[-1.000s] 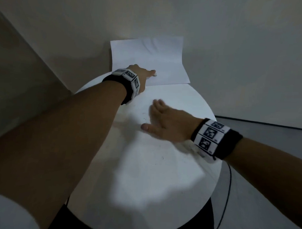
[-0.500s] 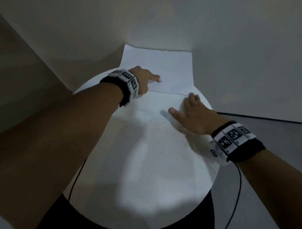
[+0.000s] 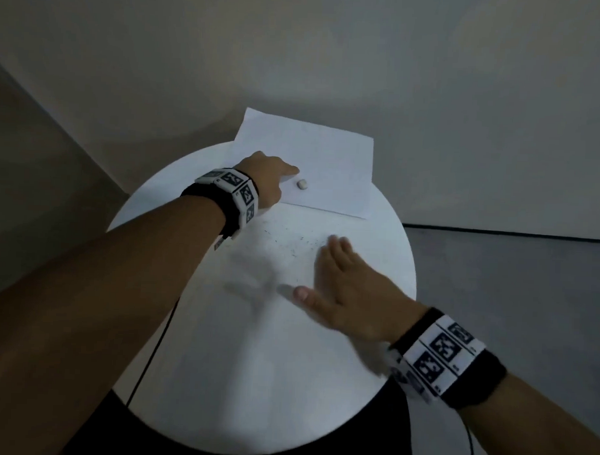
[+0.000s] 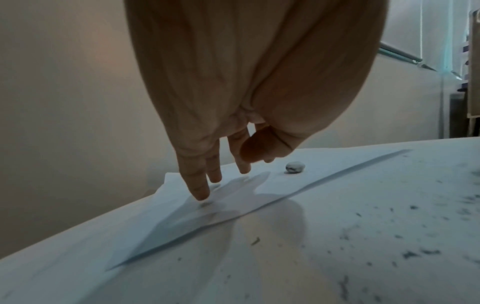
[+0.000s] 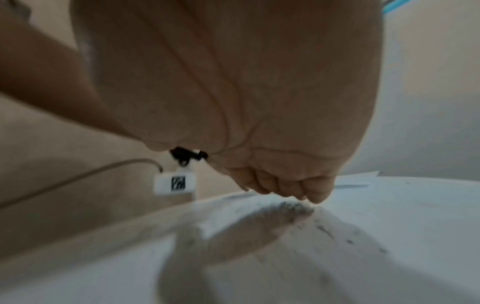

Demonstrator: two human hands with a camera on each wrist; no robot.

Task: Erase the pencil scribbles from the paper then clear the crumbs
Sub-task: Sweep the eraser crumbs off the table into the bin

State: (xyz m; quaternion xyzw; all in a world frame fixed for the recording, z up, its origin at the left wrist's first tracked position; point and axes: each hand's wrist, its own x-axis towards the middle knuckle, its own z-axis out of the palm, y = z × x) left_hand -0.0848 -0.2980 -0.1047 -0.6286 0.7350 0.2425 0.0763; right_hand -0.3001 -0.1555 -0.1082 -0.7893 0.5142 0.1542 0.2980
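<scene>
Left hand (image 3: 264, 178) at far left of round white counter (image 3: 252, 379), fingers straight and spread, holding nothing; fingertips (image 4: 200, 192) pressing down on near-left part of paper (image 3: 324, 167). Marker band on left wrist (image 3: 233, 191), black cuff behind it. Thin dark cable (image 3: 151, 351) hanging off counter's left edge under forearm.

Paper flat at back of counter, far end overhanging toward wall, near edge slightly raised off surface in left wrist view (image 4: 311, 186). No scribbles discernible on sheet. Small rounded white eraser (image 3: 302, 184) lying loose on paper just right of left fingertips, not touched; grey smudges on it in left wrist view (image 4: 294, 167).

Dark crumbs (image 3: 291, 242) scattered on bare counter just in front of paper, between both hands; more specks across surface in left wrist view (image 4: 415, 253).

Right hand (image 3: 343, 297) right of centre, flat, fingers extended together, thumb out to left, holding nothing; motion-blurred. Outer edge of hand on counter, small grey pile of crumbs gathered against fingers in right wrist view (image 5: 288, 206). Marker band (image 3: 444, 355) on right wrist, black cable trailing down below it.
</scene>
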